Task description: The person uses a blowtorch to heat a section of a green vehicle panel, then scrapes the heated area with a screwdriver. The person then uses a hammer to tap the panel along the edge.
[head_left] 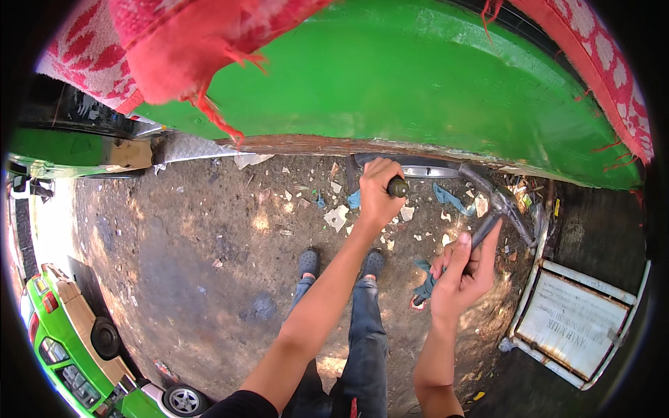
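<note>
My left hand [376, 198] is closed around a dark olive, round-ended tool handle [398, 186]. It is close to the lower edge of a large green vehicle panel [411, 83]; the working end of this tool is hidden. To its right, my right hand [463, 275] grips the handle of a dark metal hammer [496, 198], fingers wrapped round it and the index finger stretched along it. The hammer's long head slants just below the panel's edge, apart from my left hand. That edge [313, 144] looks brown and rough.
Pale flakes [336, 217] and blue scraps [449, 198] litter the dirt ground near my feet. A white-framed sign [575, 324] lies at right. Red patterned cloths [188, 59] hang over the panel. A green car [77, 376] stands at lower left.
</note>
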The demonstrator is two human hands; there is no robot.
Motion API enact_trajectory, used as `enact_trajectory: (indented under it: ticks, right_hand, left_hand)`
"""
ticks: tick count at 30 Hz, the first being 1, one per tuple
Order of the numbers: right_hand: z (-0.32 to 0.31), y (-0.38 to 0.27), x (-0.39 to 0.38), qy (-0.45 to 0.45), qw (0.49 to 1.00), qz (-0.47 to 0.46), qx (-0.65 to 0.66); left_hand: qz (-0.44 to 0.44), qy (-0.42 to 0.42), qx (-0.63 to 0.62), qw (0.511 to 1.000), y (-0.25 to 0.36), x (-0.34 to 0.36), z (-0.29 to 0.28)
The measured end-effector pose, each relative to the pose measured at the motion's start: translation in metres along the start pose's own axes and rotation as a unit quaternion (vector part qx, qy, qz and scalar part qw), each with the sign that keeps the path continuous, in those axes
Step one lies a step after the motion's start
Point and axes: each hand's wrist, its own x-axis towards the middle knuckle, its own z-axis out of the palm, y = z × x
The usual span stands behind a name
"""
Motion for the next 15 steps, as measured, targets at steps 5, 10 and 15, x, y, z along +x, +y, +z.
enact_trajectory:
  ticks: [5,10,15]
  right_hand:
    - [0.000,0.004,0.004,0.007,0.998,0.050,0.021]
    - [-0.002,0.009,0.000,0.027,0.997,0.065,0.036]
    - [-0.005,0.011,-0.003,0.032,0.995,0.081,0.038]
  left_hand:
    - [0.095,-0.022,-0.018,0.995,0.038,0.009,0.005]
    - [0.142,0.005,-0.016,0.990,0.053,0.033,0.005]
    - [0.136,0.002,-0.024,0.990,0.050,0.037,0.006]
